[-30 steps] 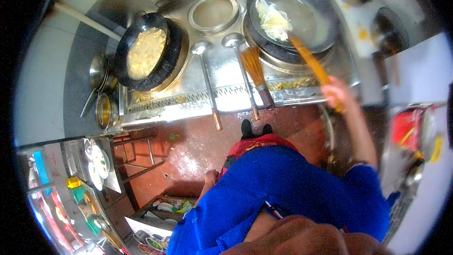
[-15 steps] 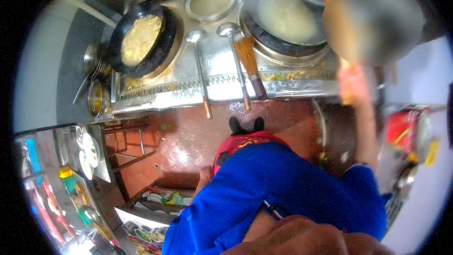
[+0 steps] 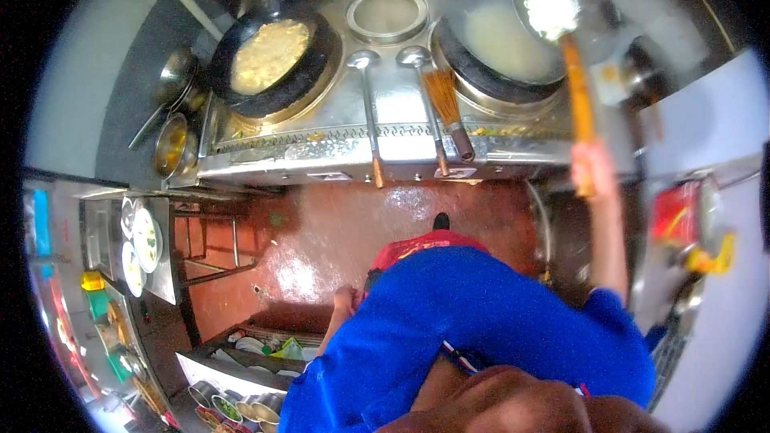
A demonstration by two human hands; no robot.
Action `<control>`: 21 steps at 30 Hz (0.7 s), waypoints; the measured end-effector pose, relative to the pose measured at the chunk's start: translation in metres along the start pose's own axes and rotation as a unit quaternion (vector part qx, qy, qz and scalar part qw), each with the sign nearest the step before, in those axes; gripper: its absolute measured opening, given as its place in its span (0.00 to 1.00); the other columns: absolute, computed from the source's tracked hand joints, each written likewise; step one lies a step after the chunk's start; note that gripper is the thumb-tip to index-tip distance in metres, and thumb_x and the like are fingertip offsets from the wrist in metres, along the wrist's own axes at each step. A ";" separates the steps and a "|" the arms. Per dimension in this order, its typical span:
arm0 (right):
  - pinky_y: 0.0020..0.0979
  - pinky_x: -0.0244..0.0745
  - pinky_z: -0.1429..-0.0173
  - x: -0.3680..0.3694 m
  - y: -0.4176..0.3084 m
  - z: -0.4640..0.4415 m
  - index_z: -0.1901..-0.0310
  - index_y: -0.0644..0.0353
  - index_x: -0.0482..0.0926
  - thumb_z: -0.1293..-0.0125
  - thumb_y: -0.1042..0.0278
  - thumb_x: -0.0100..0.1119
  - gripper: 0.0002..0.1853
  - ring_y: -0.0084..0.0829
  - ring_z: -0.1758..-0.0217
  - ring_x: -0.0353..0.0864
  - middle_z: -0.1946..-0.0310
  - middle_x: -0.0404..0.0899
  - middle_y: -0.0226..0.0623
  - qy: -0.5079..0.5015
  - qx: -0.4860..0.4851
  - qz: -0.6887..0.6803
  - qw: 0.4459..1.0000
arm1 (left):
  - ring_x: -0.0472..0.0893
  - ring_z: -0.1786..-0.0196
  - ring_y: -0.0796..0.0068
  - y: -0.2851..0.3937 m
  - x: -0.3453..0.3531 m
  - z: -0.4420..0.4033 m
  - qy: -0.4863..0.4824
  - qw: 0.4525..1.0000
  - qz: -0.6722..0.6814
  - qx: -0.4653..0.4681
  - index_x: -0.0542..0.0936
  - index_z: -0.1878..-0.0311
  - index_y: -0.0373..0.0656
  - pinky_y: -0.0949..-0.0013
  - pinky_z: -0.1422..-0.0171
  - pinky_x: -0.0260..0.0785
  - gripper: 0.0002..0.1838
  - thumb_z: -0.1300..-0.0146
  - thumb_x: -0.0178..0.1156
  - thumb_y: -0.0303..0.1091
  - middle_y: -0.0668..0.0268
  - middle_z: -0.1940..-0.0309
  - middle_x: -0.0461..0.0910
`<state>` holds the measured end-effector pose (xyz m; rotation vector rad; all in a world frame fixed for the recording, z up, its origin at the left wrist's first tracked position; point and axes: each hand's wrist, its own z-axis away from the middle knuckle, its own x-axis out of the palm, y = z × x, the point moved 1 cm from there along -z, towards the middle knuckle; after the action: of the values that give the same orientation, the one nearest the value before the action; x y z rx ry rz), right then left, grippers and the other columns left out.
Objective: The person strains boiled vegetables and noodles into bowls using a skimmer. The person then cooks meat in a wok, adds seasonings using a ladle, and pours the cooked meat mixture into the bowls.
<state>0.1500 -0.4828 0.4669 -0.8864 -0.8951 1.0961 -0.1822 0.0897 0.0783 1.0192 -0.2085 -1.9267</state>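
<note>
My right hand (image 3: 592, 170) is closed around the long wooden handle of a strainer (image 3: 571, 76). White, noodle-like food (image 3: 550, 5) lies in its dark round bowl, over the far side of the right wok (image 3: 457, 68). Cloudy liquid (image 3: 505, 44) fills that wok, and steam rises around it. Low beside my waist, my left hand (image 3: 345, 300) has its fingers curled against the red apron (image 3: 417, 248); anything inside them is hidden.
The left wok (image 3: 325, 72) holds yellowish food. Two ladles (image 3: 369, 112) (image 3: 429, 112) and a bristle brush (image 3: 449, 108) lie on the steel stove (image 3: 281, 148). A round metal pot (image 3: 387, 14) is set between the woks. Plates (image 3: 144, 240) stand at left.
The view has shifted, bringing more of the strainer's bowl and the white food into sight. A large blurred grey round shape beside my right hand is gone. My left hand stays by my waist.
</note>
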 end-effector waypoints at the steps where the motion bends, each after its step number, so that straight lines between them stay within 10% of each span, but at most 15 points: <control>1: 0.21 0.62 0.84 0.003 0.009 0.003 0.55 0.55 0.65 0.33 0.70 0.54 0.09 0.17 0.83 0.65 0.73 0.71 0.28 -0.001 -0.007 -0.005 1.000 | 0.82 0.68 0.64 0.002 -0.010 0.009 -0.007 0.995 0.094 -0.043 0.76 0.74 0.44 0.61 0.71 0.74 0.09 0.40 0.49 0.31 0.60 0.75 0.78; 9: 0.19 0.65 0.80 0.037 0.057 0.035 0.63 0.56 0.72 0.37 0.69 0.61 0.07 0.16 0.81 0.69 0.74 0.74 0.25 -0.020 -0.037 -0.044 0.998 | 0.78 0.72 0.70 -0.120 -0.039 0.064 0.022 0.948 0.317 -0.013 0.74 0.70 0.44 0.70 0.75 0.71 0.03 0.41 0.54 0.27 0.66 0.76 0.75; 11: 0.20 0.68 0.75 0.037 0.057 0.038 0.60 0.53 0.73 0.36 0.66 0.61 0.07 0.17 0.75 0.73 0.72 0.74 0.24 -0.085 -0.080 0.000 0.993 | 0.77 0.72 0.71 -0.130 -0.048 0.089 0.030 0.889 0.444 -0.107 0.75 0.70 0.44 0.71 0.74 0.70 0.03 0.40 0.56 0.29 0.66 0.75 0.75; 14: 0.20 0.70 0.66 0.063 0.059 0.040 0.58 0.53 0.70 0.34 0.64 0.58 0.08 0.16 0.69 0.72 0.71 0.71 0.22 -0.114 -0.099 0.055 0.987 | 0.72 0.78 0.67 -0.200 -0.031 0.104 -0.016 0.631 0.759 -0.159 0.71 0.76 0.49 0.65 0.78 0.62 0.09 0.40 0.48 0.35 0.67 0.79 0.72; 19: 0.15 0.61 0.85 0.215 0.076 0.146 0.56 0.53 0.70 0.36 0.65 0.58 0.10 0.13 0.83 0.66 0.75 0.70 0.22 -0.142 -0.107 0.181 0.967 | 0.65 0.85 0.65 -0.273 -0.016 0.101 0.108 0.645 0.733 -0.186 0.67 0.82 0.48 0.62 0.84 0.56 0.14 0.42 0.48 0.37 0.67 0.87 0.65; 20: 0.15 0.60 0.87 0.240 0.084 0.159 0.54 0.54 0.69 0.36 0.66 0.58 0.11 0.13 0.85 0.65 0.75 0.70 0.23 -0.170 -0.072 0.150 0.971 | 0.66 0.85 0.67 -0.284 -0.019 0.105 0.022 0.499 0.861 -0.095 0.69 0.81 0.46 0.65 0.83 0.56 0.11 0.43 0.51 0.34 0.68 0.86 0.66; 21: 0.15 0.60 0.88 0.254 0.097 0.157 0.53 0.55 0.69 0.36 0.68 0.57 0.12 0.13 0.85 0.65 0.76 0.71 0.25 -0.219 -0.056 0.174 0.958 | 0.66 0.84 0.68 -0.289 -0.018 0.105 0.047 0.517 0.851 -0.076 0.70 0.80 0.46 0.65 0.83 0.56 0.10 0.43 0.52 0.32 0.68 0.85 0.65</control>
<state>0.0261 -0.1945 0.4748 -0.9334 -1.2047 1.6003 -0.4411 0.2412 0.0087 0.2946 -0.6428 -0.0029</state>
